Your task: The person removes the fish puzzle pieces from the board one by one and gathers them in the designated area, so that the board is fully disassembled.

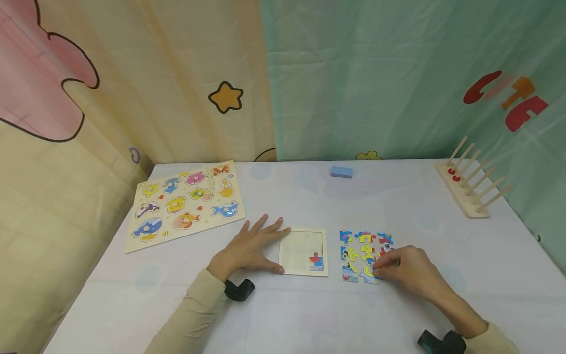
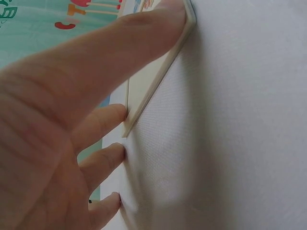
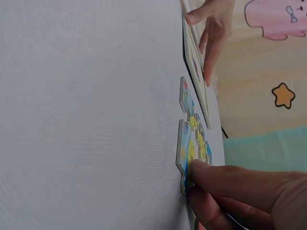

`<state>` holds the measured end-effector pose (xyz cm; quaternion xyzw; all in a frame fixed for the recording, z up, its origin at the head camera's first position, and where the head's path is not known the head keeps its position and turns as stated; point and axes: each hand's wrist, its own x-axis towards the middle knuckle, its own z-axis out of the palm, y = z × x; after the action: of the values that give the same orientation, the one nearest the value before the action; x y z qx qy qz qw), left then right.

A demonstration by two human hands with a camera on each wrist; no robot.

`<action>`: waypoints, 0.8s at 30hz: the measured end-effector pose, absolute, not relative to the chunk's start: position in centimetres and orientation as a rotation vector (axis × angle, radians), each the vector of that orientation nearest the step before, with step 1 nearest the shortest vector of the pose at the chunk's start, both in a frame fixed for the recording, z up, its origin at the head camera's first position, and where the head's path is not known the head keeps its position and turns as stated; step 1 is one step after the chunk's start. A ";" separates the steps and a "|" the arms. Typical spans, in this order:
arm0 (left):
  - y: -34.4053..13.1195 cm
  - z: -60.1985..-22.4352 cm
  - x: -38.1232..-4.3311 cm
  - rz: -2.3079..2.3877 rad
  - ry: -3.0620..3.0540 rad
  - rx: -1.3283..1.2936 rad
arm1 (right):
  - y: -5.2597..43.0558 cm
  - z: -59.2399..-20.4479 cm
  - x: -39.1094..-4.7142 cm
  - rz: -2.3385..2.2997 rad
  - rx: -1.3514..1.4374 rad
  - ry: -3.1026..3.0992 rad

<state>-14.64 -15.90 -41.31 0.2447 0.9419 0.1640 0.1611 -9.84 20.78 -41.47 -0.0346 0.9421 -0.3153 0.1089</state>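
My left hand (image 1: 252, 248) is spread beside a shallow wooden puzzle tray (image 1: 298, 250). Its thumb rests on the tray's near left corner, and the index fingertip is at the far left corner. One jigsaw piece (image 1: 316, 263) lies in the tray's near right corner. To the right, several colourful jigsaw pieces (image 1: 347, 237) are laid out in loose rows on the table. My right hand (image 1: 409, 270) pinches a puzzle piece (image 3: 182, 146) at the near side of that group, thumb on its printed face; the other fingers curl beneath and partly hide it.
A wooden peg puzzle board (image 1: 205, 209) with sea animals lies at the back left. A blue block (image 1: 341, 172) sits near the table's far edge. At the back right stands a wooden rack (image 1: 475, 209) with several upright pegs and red beads.
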 end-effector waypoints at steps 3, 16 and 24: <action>-15.9 -41.4 -14.7 0.457 2.690 0.702 | 20.7 -41.2 -10.0 -0.918 -0.095 2.791; -16.0 -41.4 -14.7 0.460 2.694 0.703 | 15.5 -41.2 -11.9 -1.078 -0.498 2.743; -16.0 -41.5 -14.7 0.451 2.698 0.696 | 12.3 -41.7 -12.7 -1.007 -0.781 2.732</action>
<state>-14.74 -15.96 -41.48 0.2434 0.9437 0.1576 0.1591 -12.71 12.33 -41.75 -0.2585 0.9044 -0.3335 0.0632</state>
